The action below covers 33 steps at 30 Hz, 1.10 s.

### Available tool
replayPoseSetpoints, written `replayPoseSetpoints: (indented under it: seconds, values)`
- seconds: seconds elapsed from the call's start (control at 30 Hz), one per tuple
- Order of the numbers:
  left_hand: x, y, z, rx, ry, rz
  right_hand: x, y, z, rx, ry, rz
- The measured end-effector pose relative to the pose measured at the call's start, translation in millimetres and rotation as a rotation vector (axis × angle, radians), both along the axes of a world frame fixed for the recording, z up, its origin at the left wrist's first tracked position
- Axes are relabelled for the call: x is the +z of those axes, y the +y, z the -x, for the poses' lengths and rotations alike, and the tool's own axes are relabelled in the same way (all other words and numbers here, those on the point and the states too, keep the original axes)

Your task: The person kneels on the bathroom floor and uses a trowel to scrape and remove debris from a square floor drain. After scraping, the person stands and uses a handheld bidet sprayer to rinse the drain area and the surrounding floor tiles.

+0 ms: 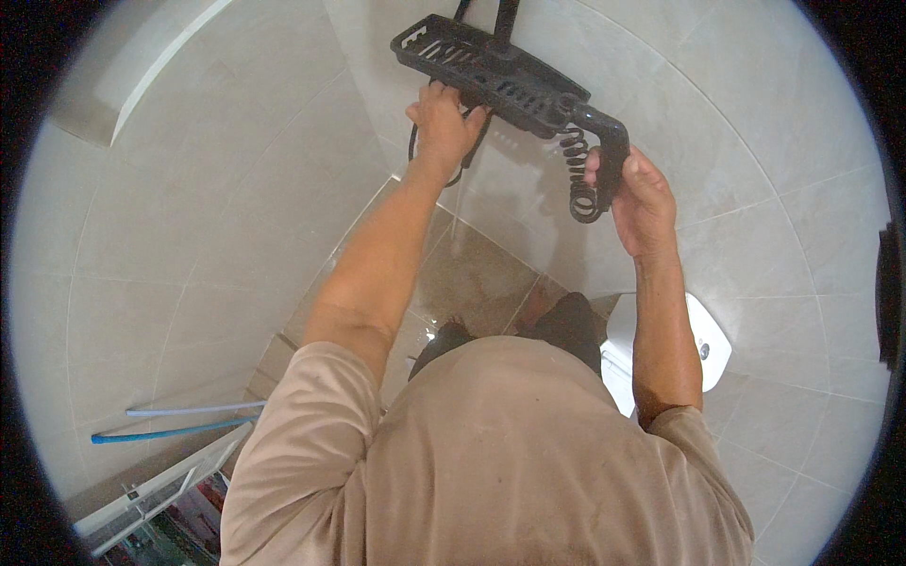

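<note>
A dark slotted shower shelf (552,83) hangs on a black pole in front of the tiled wall. Just under its left half is my left hand (442,121), its thumb and fingers bent up toward the shelf. Whatever those fingers grip is hidden; black hose loops hang beside them. At the shelf's right end, my right hand (645,200) is closed around a black bent spray handle (618,151). Its upper end meets the shelf's corner. A black coiled hose (578,174) dangles just left of the handle.
Pale tiled walls (226,189) close in on both sides. Wet brown floor tiles (472,274) lie below. A white lidded fixture (710,340) stands beside my right forearm. Blue sticks (175,431) and a white rack (170,500) are at lower left.
</note>
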<state>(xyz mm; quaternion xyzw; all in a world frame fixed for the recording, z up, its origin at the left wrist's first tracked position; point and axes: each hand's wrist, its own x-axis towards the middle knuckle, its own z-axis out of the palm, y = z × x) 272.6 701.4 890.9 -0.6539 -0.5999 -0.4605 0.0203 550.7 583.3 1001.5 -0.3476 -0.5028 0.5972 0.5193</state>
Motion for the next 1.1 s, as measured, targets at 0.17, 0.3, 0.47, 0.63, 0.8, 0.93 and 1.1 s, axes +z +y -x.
replayPoseSetpoints:
  seconds: [0.17,0.3,0.47,0.63,0.8,0.93,1.1]
  values:
    - [0.6,0.4,3.1,-0.1,-0.239,0.18,5.1,1.5,-3.1,0.015,0.014,-0.022]
    - [9.3,7.5,-4.2,-0.092,-0.308,0.363,4.2,9.6,-14.8,0.05,0.026,-0.027]
    - [7.6,3.6,-4.9,-0.089,-0.446,0.406,4.9,6.9,-13.3,0.061,0.039,-0.031]
    - [-3.3,9.1,4.6,-0.175,-0.674,0.426,4.1,4.0,-6.9,0.059,0.046,-0.023]
    - [2.4,3.0,-5.4,-0.152,-0.801,0.452,1.5,3.4,-8.9,0.051,0.02,-0.039]
    - [12.8,-2.4,-7.2,-0.081,-0.56,0.356,-0.1,6.2,-9.1,0.042,0.018,-0.036]
    - [10.1,-2.5,-8.3,-0.03,-0.345,0.212,-4.1,8.4,-9.3,0.041,0.014,0.004]
